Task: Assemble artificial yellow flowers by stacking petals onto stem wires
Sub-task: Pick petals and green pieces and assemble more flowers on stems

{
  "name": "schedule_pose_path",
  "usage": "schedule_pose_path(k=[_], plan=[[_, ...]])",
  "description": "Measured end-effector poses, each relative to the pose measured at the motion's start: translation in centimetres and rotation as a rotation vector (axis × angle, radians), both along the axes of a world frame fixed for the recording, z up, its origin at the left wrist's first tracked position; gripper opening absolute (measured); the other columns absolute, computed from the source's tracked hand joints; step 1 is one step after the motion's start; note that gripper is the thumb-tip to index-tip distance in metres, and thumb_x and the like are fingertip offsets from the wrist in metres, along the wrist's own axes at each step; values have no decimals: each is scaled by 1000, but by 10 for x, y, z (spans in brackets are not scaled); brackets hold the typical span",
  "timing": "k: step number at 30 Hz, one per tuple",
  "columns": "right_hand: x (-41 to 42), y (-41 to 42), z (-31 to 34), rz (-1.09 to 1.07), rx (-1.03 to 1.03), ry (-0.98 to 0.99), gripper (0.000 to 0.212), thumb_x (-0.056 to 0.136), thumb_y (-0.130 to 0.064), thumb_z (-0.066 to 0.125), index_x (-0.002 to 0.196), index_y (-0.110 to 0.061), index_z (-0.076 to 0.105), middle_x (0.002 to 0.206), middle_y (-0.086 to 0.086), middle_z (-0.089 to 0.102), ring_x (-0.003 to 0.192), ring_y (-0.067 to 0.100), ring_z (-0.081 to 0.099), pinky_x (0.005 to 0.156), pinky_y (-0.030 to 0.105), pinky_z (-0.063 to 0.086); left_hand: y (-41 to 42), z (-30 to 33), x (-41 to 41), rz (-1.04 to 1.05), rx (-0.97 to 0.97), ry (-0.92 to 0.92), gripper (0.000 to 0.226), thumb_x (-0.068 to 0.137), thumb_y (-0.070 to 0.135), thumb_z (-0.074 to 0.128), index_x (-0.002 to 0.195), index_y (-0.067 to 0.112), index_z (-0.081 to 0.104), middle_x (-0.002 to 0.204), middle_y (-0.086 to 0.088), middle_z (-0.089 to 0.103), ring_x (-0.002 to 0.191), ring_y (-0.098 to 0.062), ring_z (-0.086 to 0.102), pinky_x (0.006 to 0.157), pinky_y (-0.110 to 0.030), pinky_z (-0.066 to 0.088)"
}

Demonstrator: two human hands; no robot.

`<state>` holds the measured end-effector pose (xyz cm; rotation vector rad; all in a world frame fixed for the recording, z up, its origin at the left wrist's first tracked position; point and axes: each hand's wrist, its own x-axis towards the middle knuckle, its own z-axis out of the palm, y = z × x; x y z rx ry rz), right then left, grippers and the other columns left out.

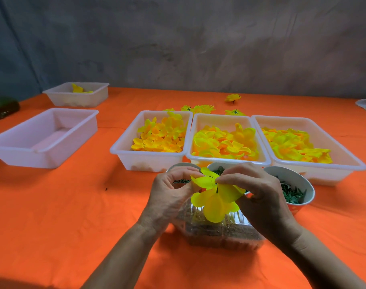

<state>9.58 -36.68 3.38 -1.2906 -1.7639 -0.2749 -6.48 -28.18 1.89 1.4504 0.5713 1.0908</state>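
Both hands, left hand [170, 191] and right hand [259, 192], pinch one half-built yellow fabric flower [216, 195] between curled fingertips. Just beyond the grip stand three white plastic trays of yellow petals [225, 142]; two more white trays [42, 138] sit well left.

We see three petal trays [228, 161] side by side behind three bowls [303, 180]; two more trays [42, 151] sit left.

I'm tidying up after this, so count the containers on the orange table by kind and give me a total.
White plastic trays: 5
Round bowls: 3, one mostly hidden behind the left hand
Clear plastic box: 1
Total: 9
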Motion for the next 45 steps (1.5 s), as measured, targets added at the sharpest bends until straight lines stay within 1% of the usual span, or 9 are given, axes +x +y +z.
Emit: schedule_pose_path(k=[3, 6, 11, 16, 21, 27, 32, 37, 45], plan=[[1, 0, -1, -7, 1, -20, 25, 64, 5, 67, 83, -7, 76, 86, 5, 70, 80, 27, 66, 65, 40, 53, 0, 1, 0, 23, 48, 47, 21, 59, 21, 74, 79, 13, 73, 97, -10, 70, 92, -17, 67, 80, -28, 54], [0, 1, -2, -14, 3, -38, 29, 60, 7, 67, 83, -7, 75, 85, 5, 70, 80, 26, 65, 66, 40, 53, 0, 0, 0, 35, 35, 35, 20, 59, 24, 74, 79, 21, 72, 90, -4, 72, 80, -8, 67, 69, -17, 52], [1, 2, -4, 4, 4, 11, 26, 62, 7, 68, 82, -7, 75, 84, 5, 70, 78, 27, 66, 65, 40, 53, -4, -6, 0, 68, -39, 119, 26, 58, 26, 75, 82, 17, 71, 85, -4, 72, 76, -12, 63, 69, -24, 53], [0, 2, -3, 67, -77, 190, 18, 69, 1, 71, 83, -9, 76, 86, 1, 69, 81, 23, 67, 67, 38, 54, -7, -7, -1, 32, -30, 146, 29, 57, 31, 77, 83, 18, 72, 71, 12, 69, 67, -4, 63, 58, -14, 49], [1, 2, -2, 72, -106, 211, 17, 71, -4, 69, 86, -9, 76, 87, 0, 70, 82, 21, 67, 67, 39, 55, -7, -10, -3, 25, 39, 263, 23, 65, 16, 85, 82, 27, 74, 85, 11, 70, 80, -12, 66, 78, -40, 55], [2, -2, -6, 16, -66, 72, 24, 69, -5, 71, 92, -9, 74, 91, 2, 71, 86, 22, 67, 71, 37, 53, -9, -6, -6, 95, 299, 124, 39, 63, -6, 81, 87, 22, 67, 93, 1, 66, 85, 7, 62, 68, -5, 47], [4, -4, -8, -35, -36, 47, 16, 73, -12, 71, 89, -8, 72, 90, 0, 70, 84, 19, 66, 74, 32, 50, -11, -1, -9, 149, 544, 117, 27, 64, -1, 76, 86, 11, 67, 97, -4, 65, 95, -1, 59, 75, -4, 43], [7, -4, -10, -31, -29, 38, 12, 74, -11, 70, 84, -7, 72, 88, 1, 71, 83, 19, 67, 75, 30, 50, -12, -1, -8, 172, 462, 148, 18, 66, -8, 78, 74, 6, 69, 97, -10, 65, 85, -22, 62, 57, -1, 42], [11, -6, -12, -57, -52, 35, 13, 72, -10, 70, 84, -6, 73, 88, 3, 71, 83, 19, 66, 73, 30, 50, -10, -1, -8, 232, 524, 204, 24, 65, -7, 79, 73, 13, 68, 94, -6, 67, 93, -12, 61, 76, -8, 44]])
